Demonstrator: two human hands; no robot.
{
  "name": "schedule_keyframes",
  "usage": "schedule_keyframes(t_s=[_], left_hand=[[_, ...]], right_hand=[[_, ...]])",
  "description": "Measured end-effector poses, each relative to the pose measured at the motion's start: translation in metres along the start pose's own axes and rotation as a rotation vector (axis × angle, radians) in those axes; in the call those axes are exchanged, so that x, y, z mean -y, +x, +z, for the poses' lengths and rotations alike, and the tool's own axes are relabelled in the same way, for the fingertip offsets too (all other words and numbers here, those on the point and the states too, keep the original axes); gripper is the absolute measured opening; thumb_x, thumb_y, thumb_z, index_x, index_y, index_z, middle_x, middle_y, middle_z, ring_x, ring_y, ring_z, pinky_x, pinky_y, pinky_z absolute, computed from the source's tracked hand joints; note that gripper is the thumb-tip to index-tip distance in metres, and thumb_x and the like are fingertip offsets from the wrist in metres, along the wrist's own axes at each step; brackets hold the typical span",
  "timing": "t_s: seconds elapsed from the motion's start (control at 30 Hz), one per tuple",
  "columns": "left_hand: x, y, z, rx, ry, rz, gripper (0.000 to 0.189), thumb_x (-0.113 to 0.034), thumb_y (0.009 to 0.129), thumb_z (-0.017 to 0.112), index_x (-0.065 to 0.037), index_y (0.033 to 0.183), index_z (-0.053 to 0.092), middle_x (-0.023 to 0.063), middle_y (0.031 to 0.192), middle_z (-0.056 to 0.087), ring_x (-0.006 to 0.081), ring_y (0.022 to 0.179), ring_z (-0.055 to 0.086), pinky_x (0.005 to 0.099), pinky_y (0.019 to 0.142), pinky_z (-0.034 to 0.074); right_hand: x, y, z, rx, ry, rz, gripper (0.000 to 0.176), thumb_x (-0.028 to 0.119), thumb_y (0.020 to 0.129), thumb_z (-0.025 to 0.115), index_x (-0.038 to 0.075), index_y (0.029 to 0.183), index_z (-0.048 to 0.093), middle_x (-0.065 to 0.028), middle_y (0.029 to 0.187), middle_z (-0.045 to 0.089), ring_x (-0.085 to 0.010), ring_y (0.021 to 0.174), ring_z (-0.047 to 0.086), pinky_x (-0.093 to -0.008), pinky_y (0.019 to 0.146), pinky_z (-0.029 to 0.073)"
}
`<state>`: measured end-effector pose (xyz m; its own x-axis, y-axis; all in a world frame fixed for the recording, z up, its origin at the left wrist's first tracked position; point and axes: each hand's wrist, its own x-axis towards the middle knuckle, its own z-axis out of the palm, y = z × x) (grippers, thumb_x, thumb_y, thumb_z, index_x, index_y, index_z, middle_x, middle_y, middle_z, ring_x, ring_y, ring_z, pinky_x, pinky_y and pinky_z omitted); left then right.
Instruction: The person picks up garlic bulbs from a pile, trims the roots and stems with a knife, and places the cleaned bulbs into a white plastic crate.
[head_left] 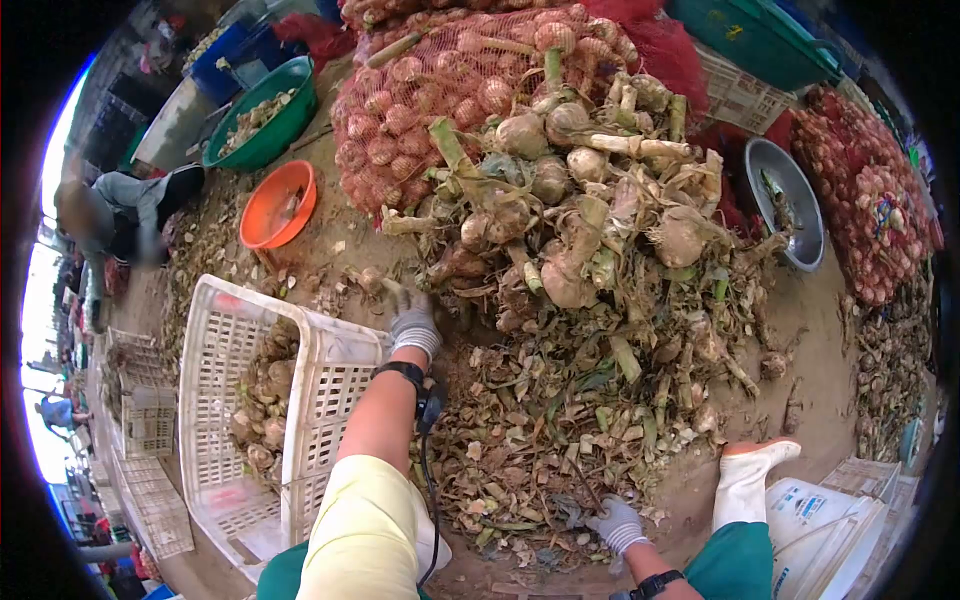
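Observation:
My left hand [413,318], in a grey-white glove, reaches past the crate to the left edge of the garlic pile. Its fingers are stretched out and apart, close to a loose garlic bulb [370,280] on the ground. My right hand [618,524], also gloved, is low in front of me, closed around a thin dark tool [584,484] whose kind I cannot make out. Between the hands lies a bed of cut stalks and dry leaves [530,430]. The heap of garlic with stalks [570,190] rises ahead.
A white plastic crate [310,350] with garlic bulbs [268,400] stands at my left. Beyond are an orange basin [264,236], a green tub [290,77] and a red net sack [400,110]. A grey basin [808,190] lies right. A person [130,205] sits at far left.

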<state>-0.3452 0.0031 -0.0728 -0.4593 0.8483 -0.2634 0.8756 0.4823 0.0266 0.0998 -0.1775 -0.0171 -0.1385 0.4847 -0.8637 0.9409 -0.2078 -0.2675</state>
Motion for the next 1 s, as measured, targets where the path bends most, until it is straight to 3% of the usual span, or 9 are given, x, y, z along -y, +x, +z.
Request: schedule_keyframes(t_s=[0.03,0.1,0.17,0.3,0.43,0.57,0.83,0.9,1.0], left_hand=[[-0.014,-0.011,-0.013,-0.171,0.403,0.213,0.052,-0.035,0.082,0.052,-0.009,0.125,0.04,0.0132,0.124,0.049,0.0288,0.119,0.04,0.0331,0.098,0.032],[-0.044,-0.035,-0.062,0.062,0.301,0.166,0.053,-0.033,0.08,0.054,-0.009,0.125,0.039,0.0155,0.121,0.05,0.0336,0.111,0.048,0.0378,0.092,0.039],[-0.058,-0.067,-0.073,0.472,0.05,0.224,0.061,-0.039,0.078,0.058,-0.006,0.124,0.037,0.0211,0.117,0.051,0.0382,0.105,0.051,0.0398,0.089,0.042],[-0.043,-0.127,-0.011,0.585,-0.833,0.361,0.079,-0.041,0.073,0.069,0.0,0.126,0.026,0.0164,0.106,0.056,0.0223,0.097,0.055,0.0288,0.089,0.041],[-0.049,-0.209,-0.07,0.991,-1.123,0.486,0.091,-0.014,0.065,0.078,-0.004,0.131,0.017,0.0078,0.116,0.049,0.0154,0.106,0.046,0.029,0.093,0.038],[-0.074,-0.287,-0.14,1.027,-1.227,0.267,0.091,-0.009,0.054,0.082,-0.005,0.128,0.03,0.0053,0.12,0.047,0.0153,0.108,0.046,0.0275,0.096,0.036],[-0.058,-0.374,-0.141,0.685,-0.728,0.726,0.053,-0.021,0.072,0.069,-0.009,0.118,0.044,0.0094,0.112,0.055,0.0177,0.103,0.052,0.0352,0.094,0.04],[-0.052,-0.383,-0.122,0.991,-1.62,0.193,0.042,-0.026,0.08,0.062,-0.009,0.117,0.047,0.0126,0.113,0.054,0.0235,0.107,0.051,0.0411,0.096,0.039],[-0.049,-0.403,-0.137,1.206,-1.917,-0.119,0.038,-0.024,0.088,0.05,-0.008,0.121,0.042,0.0139,0.12,0.049,0.0248,0.108,0.051,0.0393,0.089,0.045]], right_hand=[[0.0,0.0,0.001,-0.006,0.009,-0.002,0.046,0.033,0.066,0.069,0.0,0.096,0.06,-0.0082,0.091,0.061,-0.0261,0.085,0.057,-0.0319,0.081,0.044],[-0.001,0.0,0.002,0.012,-0.022,0.026,0.045,0.035,0.065,0.068,0.002,0.096,0.061,-0.0116,0.093,0.061,-0.0268,0.088,0.057,-0.0316,0.083,0.044],[-0.029,0.014,0.033,-0.117,0.062,-0.027,0.045,0.035,0.065,0.067,0.003,0.096,0.061,-0.0121,0.095,0.061,-0.0264,0.089,0.058,-0.0319,0.082,0.044],[-0.026,-0.008,0.023,-0.1,0.172,-0.039,0.049,0.04,0.064,0.068,0.006,0.098,0.061,-0.0136,0.088,0.063,-0.0273,0.084,0.06,-0.0329,0.077,0.047],[-0.009,-0.028,0.013,0.054,0.399,-0.076,0.041,0.032,0.067,0.069,0.003,0.095,0.06,-0.0119,0.081,0.064,-0.0209,0.076,0.062,-0.0296,0.071,0.048],[0.024,-0.073,-0.005,-0.277,0.613,-0.443,0.032,0.028,0.072,0.066,0.005,0.092,0.061,-0.0078,0.079,0.063,-0.0171,0.073,0.061,-0.0283,0.068,0.048],[0.054,-0.208,-0.03,-0.749,0.075,-0.885,0.009,0.013,0.064,0.056,0.006,0.069,0.053,-0.0139,0.068,0.053,-0.0339,0.062,0.054,-0.0419,0.057,0.047],[0.053,-0.222,-0.032,-0.708,0.017,-0.947,0.01,0.013,0.064,0.057,0.007,0.071,0.054,-0.0133,0.069,0.053,-0.0328,0.062,0.055,-0.0413,0.057,0.047],[0.048,-0.229,-0.027,-0.737,-0.037,-0.996,0.013,0.012,0.063,0.059,0.007,0.075,0.056,-0.0135,0.07,0.055,-0.0325,0.064,0.057,-0.0405,0.06,0.048]])
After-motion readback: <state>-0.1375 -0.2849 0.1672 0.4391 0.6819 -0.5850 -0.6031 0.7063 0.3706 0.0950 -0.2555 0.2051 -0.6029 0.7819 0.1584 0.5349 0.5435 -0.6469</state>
